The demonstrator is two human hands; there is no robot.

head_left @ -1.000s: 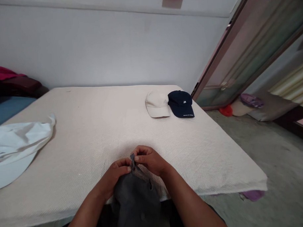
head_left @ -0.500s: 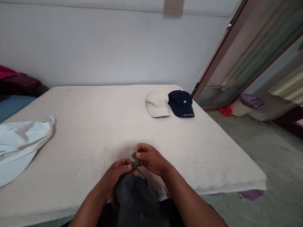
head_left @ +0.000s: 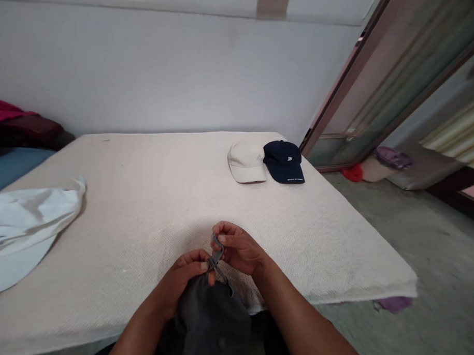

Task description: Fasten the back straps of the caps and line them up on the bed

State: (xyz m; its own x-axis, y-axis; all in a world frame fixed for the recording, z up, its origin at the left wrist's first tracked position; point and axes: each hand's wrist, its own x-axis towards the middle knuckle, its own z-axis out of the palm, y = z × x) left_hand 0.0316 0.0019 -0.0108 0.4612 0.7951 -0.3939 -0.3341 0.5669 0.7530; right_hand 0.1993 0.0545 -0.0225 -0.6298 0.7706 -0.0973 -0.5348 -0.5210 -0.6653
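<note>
A dark grey cap [head_left: 216, 318] hangs at the front edge of the bed, its back strap and buckle uppermost. My left hand [head_left: 188, 275] is closed on the strap at the buckle [head_left: 211, 262], thumb on top. Between thumb and fingers, my right hand [head_left: 239, 247] pinches the free end of the grey strap [head_left: 219, 244], just above and right of the buckle. The strap's opening shows as a loop on the cap's right side. The cap's lower part runs out of view at the bottom.
A beige cap [head_left: 246, 164] and a navy cap [head_left: 285, 163] lie side by side at the far right of the bed [head_left: 152, 201]. On the left is a white cap [head_left: 24, 221]. Folded fabric [head_left: 17, 164] is piled at the far left, and a wall stands behind.
My right hand has shifted slightly right and up with the strap end, and more strap shows between it and the buckle. My left hand stays at the buckle.
</note>
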